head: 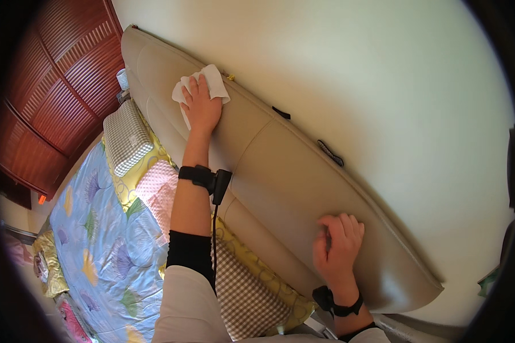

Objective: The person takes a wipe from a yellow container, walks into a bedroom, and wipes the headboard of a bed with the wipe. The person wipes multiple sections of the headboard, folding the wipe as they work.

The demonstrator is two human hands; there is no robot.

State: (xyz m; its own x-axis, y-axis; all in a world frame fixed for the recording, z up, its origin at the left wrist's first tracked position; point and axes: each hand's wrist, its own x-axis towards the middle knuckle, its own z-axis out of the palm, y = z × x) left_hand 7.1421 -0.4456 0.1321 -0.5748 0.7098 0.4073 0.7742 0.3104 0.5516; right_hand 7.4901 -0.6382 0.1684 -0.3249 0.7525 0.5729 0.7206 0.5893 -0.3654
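Note:
My left hand (204, 109) lies with spread fingers on a white cloth (218, 83), pressing it against the upper part of a beige padded headboard (279, 158). The cloth is bunched under my fingers, and one corner reaches the headboard's piped top edge. Lower along the same headboard is my right hand (339, 244), loosely curled with nothing in it. A gap shows between its thumb and index finger. Whether its fingertips touch the upholstery, I cannot tell. Black straps with small devices circle both my forearms; a cable runs from the left one.
Below the headboard is a bed with a blue patterned sheet (107, 248), checked pillows (128, 137), yellow pillows and a pink textured cloth (158, 184). A black strap (281, 112) and a dark looped item (330, 153) sit along the headboard's top edge. A reddish-brown wardrobe (64, 81) stands beyond.

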